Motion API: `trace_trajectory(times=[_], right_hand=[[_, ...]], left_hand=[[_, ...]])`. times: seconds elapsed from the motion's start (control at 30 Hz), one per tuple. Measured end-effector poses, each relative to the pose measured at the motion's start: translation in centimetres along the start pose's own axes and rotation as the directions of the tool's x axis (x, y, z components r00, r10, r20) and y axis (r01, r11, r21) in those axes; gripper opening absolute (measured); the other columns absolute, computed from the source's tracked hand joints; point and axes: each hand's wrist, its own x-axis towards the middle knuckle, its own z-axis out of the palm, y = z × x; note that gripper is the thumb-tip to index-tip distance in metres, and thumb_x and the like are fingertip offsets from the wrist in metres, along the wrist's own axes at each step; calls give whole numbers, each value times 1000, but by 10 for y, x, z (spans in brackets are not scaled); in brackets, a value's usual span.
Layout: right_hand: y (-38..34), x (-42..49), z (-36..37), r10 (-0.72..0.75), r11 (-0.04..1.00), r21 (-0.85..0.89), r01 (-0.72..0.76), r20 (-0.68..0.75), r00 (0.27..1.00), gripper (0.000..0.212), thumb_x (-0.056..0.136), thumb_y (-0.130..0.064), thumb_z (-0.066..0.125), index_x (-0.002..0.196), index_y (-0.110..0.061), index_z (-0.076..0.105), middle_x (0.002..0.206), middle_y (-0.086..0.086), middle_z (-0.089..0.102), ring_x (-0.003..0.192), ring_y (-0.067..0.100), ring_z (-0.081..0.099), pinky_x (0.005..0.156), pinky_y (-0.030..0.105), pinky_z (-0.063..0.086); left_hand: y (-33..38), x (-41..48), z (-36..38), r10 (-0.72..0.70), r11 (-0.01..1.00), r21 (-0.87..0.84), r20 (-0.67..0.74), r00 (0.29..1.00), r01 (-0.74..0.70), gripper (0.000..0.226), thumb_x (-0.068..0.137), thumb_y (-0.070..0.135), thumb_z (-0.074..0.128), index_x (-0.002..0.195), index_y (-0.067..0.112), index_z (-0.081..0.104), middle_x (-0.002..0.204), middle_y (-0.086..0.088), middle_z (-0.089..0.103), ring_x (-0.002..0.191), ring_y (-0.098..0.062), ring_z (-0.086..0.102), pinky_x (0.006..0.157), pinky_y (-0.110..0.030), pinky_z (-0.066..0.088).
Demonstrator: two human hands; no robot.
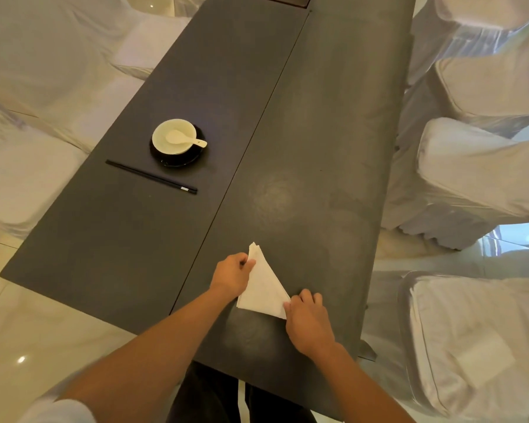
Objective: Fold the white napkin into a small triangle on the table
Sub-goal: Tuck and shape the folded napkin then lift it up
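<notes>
The white napkin (264,285) lies on the dark table (303,148) near its front edge, folded into a triangle with its tip pointing away from me. My left hand (231,274) pinches the napkin's left edge near the tip. On the napkin's lower right corner rests my right hand (307,322), fingertips pressing it down. Both hands touch the cloth; the left edge is slightly lifted off the table.
A white bowl with a white spoon (177,137) sits on a dark saucer at the table's left side, black chopsticks (151,177) beside it. Chairs in white covers (483,166) line both sides. A seam runs lengthwise down the table.
</notes>
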Motion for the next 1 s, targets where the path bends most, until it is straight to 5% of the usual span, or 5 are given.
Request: trace_trajectory(times=[0.4,0.6,0.73,1.0], right_hand=[[-14,4,8,187,982,55,-183,-75,980,43,101,-45,29,112,-20,62,124,2,47,115,21,41,98,39,41],[-9,4,3,172,976,133,-170,-9,985,42,103,-40,29,112,-16,62,126,4,47,115,23,41,98,39,41],[-9,1,3,169,979,122,-163,-36,985,41,103,-38,28,111,-16,61,124,4,47,112,23,41,95,38,41],[-2,-1,1,150,973,181,-140,-43,988,39,101,-40,35,105,-13,63,116,5,50,109,24,44,93,36,44]], left_hand=[[7,3,-5,-46,997,-65,23,999,47,42,97,36,49,61,15,43,59,-1,45,56,-15,41,56,-30,35],[-13,-23,-12,-128,935,-326,49,991,137,17,87,38,65,94,23,68,93,2,71,85,-17,67,78,-36,56],[-37,-51,-9,-161,948,-259,118,980,187,8,84,24,73,90,20,69,86,-2,72,74,-17,68,69,-30,58],[-43,-58,3,-145,989,-27,-11,989,145,20,85,34,70,70,22,69,68,1,70,67,-14,67,73,-36,60]])
